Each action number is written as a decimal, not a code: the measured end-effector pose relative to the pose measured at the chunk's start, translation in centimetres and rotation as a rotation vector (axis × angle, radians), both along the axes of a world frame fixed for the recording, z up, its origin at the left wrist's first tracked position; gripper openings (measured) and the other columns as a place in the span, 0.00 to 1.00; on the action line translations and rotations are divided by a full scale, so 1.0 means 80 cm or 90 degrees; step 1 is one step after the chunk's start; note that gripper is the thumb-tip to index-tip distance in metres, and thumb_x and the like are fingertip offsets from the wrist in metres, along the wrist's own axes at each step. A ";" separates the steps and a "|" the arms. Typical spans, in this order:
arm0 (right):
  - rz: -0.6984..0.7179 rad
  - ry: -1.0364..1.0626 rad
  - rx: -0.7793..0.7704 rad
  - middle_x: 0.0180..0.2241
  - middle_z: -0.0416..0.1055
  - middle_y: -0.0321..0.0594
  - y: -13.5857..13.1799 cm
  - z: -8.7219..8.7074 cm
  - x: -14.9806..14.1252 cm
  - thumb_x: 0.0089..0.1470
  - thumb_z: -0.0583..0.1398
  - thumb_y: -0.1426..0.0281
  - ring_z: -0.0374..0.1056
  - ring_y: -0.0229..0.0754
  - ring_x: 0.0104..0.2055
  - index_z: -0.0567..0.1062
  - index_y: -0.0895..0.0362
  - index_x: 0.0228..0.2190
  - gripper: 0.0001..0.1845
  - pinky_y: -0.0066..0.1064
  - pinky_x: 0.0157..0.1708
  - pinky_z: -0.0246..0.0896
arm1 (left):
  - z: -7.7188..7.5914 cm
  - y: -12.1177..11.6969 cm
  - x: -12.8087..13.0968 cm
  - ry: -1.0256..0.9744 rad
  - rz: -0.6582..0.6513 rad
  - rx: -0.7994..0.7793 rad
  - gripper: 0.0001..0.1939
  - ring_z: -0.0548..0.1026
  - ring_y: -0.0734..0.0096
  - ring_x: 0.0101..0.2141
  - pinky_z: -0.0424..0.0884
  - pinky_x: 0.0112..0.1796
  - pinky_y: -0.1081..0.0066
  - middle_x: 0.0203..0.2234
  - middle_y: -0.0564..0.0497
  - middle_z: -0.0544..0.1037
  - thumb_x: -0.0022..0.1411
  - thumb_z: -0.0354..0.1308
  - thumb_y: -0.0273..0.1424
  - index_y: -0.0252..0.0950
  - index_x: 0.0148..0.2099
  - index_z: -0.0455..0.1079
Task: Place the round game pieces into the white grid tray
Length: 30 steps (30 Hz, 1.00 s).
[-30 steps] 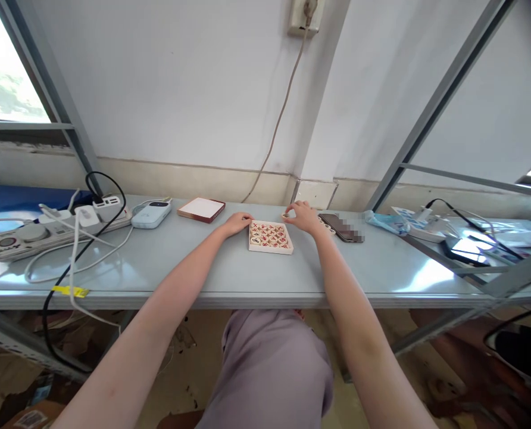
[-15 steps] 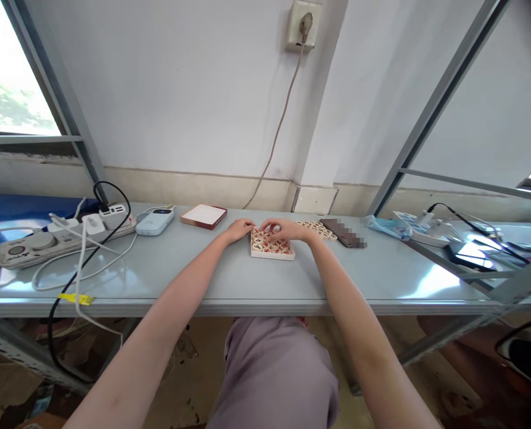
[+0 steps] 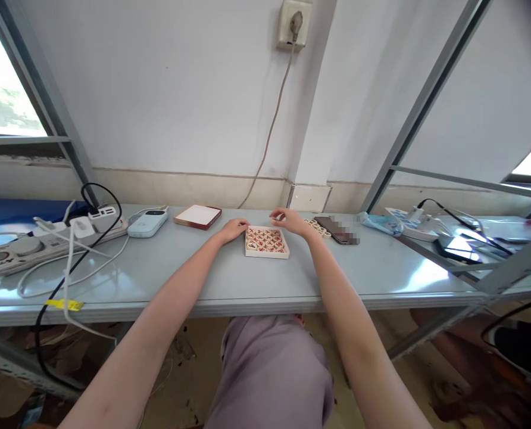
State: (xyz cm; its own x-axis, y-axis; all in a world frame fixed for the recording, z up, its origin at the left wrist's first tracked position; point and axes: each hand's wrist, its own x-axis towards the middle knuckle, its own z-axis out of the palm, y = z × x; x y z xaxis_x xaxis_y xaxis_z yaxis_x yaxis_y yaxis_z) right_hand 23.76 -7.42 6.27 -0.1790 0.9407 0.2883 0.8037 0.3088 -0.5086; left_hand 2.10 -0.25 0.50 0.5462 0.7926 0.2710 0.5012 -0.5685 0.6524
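A shallow white box (image 3: 266, 254) lies on the grey table, holding rows of round chess pieces (image 3: 265, 239) with red and dark characters. My left hand (image 3: 235, 229) has its curled fingers at the box's back left corner, steadying it. Just behind the back right part of the box, my right hand (image 3: 287, 220) hovers with thumb and fingertips apart, and I see nothing between them. More loose chess pieces (image 3: 318, 227) lie to the right of that hand, partly hidden by its wrist.
A dark phone (image 3: 337, 230) lies beside the loose pieces. At back left are a box lid (image 3: 198, 216), a pale blue power bank (image 3: 147, 223) and a cabled power strip (image 3: 28, 253). A blue plastic packet (image 3: 381, 223) sits right, near a metal post (image 3: 419, 107).
My right hand has lifted off the pieces and moved to behind the box, uncovering the rows inside. The left hand stays at the corner. The whole view has shifted slightly.
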 end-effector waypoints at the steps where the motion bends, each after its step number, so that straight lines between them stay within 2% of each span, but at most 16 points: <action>1: -0.027 -0.001 0.003 0.42 0.71 0.43 0.003 -0.003 0.011 0.49 0.59 0.68 0.65 0.39 0.39 0.73 0.59 0.39 0.14 0.30 0.39 0.60 | 0.001 -0.001 0.000 0.000 0.004 -0.006 0.17 0.70 0.65 0.45 0.62 0.47 0.71 0.42 0.48 0.76 0.56 0.47 0.33 0.32 0.42 0.73; 4: -0.082 -0.026 -0.034 0.43 0.71 0.42 0.011 -0.014 0.039 0.49 0.59 0.68 0.66 0.39 0.39 0.73 0.57 0.40 0.14 0.29 0.38 0.60 | 0.003 -0.004 0.000 0.001 0.013 -0.019 0.17 0.71 0.66 0.45 0.62 0.47 0.71 0.43 0.48 0.76 0.56 0.48 0.33 0.33 0.41 0.73; 9: -0.202 -0.213 -0.095 0.41 0.71 0.41 0.014 -0.027 0.068 0.46 0.59 0.72 0.65 0.43 0.42 0.76 0.55 0.37 0.13 0.30 0.42 0.57 | 0.004 -0.006 0.000 0.000 0.009 -0.023 0.17 0.71 0.66 0.44 0.62 0.48 0.72 0.43 0.48 0.76 0.56 0.47 0.33 0.33 0.41 0.73; 12: -0.238 -0.268 -0.066 0.43 0.68 0.44 0.012 -0.032 0.076 0.45 0.58 0.76 0.62 0.44 0.46 0.76 0.55 0.37 0.15 0.30 0.44 0.55 | 0.004 -0.006 -0.001 -0.001 0.012 -0.024 0.17 0.71 0.66 0.44 0.62 0.48 0.71 0.42 0.48 0.76 0.55 0.48 0.34 0.33 0.41 0.73; 16: -0.245 -0.235 -0.009 0.43 0.66 0.45 0.011 -0.030 0.074 0.44 0.59 0.75 0.61 0.44 0.46 0.74 0.57 0.40 0.17 0.31 0.44 0.55 | 0.002 -0.004 -0.001 -0.007 0.006 -0.018 0.17 0.71 0.66 0.44 0.62 0.47 0.72 0.43 0.48 0.76 0.55 0.48 0.35 0.33 0.41 0.73; 19: -0.127 -0.127 -0.014 0.38 0.67 0.42 0.006 -0.015 0.052 0.47 0.59 0.70 0.63 0.40 0.39 0.73 0.57 0.39 0.14 0.29 0.39 0.57 | 0.001 -0.002 -0.001 -0.007 0.001 -0.009 0.17 0.71 0.66 0.44 0.63 0.47 0.72 0.43 0.48 0.76 0.56 0.47 0.34 0.33 0.41 0.72; 22: 0.097 -0.041 -0.091 0.37 0.68 0.38 -0.006 0.002 0.012 0.45 0.61 0.66 0.63 0.38 0.38 0.72 0.55 0.40 0.17 0.27 0.36 0.58 | 0.001 -0.002 -0.001 0.004 0.006 -0.001 0.17 0.71 0.67 0.44 0.63 0.47 0.71 0.42 0.48 0.76 0.56 0.47 0.33 0.33 0.41 0.72; 25: 0.320 -0.062 -0.209 0.39 0.69 0.36 -0.020 0.010 -0.030 0.42 0.63 0.65 0.63 0.38 0.38 0.73 0.53 0.41 0.20 0.26 0.35 0.58 | 0.002 -0.003 0.000 0.005 0.007 0.006 0.17 0.71 0.66 0.43 0.63 0.46 0.71 0.41 0.48 0.76 0.56 0.47 0.33 0.33 0.41 0.72; 27: 0.366 -0.085 -0.246 0.38 0.69 0.35 -0.026 0.008 -0.048 0.43 0.62 0.67 0.63 0.37 0.37 0.72 0.52 0.41 0.20 0.25 0.32 0.58 | 0.001 -0.002 0.000 0.000 0.001 0.009 0.17 0.72 0.66 0.42 0.64 0.45 0.72 0.40 0.48 0.77 0.56 0.47 0.34 0.33 0.40 0.73; 30: 0.324 -0.100 -0.244 0.38 0.68 0.36 -0.027 0.002 -0.057 0.43 0.61 0.68 0.63 0.37 0.37 0.72 0.53 0.40 0.18 0.24 0.31 0.58 | -0.001 0.000 -0.001 -0.001 0.000 0.008 0.17 0.72 0.66 0.42 0.64 0.45 0.72 0.40 0.48 0.77 0.56 0.47 0.35 0.33 0.40 0.73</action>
